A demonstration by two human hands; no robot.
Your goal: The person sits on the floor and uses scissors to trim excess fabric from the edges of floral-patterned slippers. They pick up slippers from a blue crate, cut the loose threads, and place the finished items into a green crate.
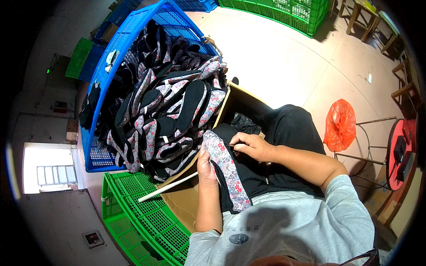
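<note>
Both hands grip one long floral-print fabric shoe upper (228, 170), left hand (205, 166) closed along its edge, right hand (250, 146) pinching its top, best kept taut, heaped blue plastic crate (98, 159) just beyond.

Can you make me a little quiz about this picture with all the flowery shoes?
1. True or false: the blue crate is full of shoe pieces.
2. What does the left hand hold? A) a flowery shoe piece B) a cup C) a book
3. What colour is the bag hanging on the metal stool frame?

Key: 1 true. 2 A: the flowery shoe piece, which the right hand touches too. 3 orange.
</note>
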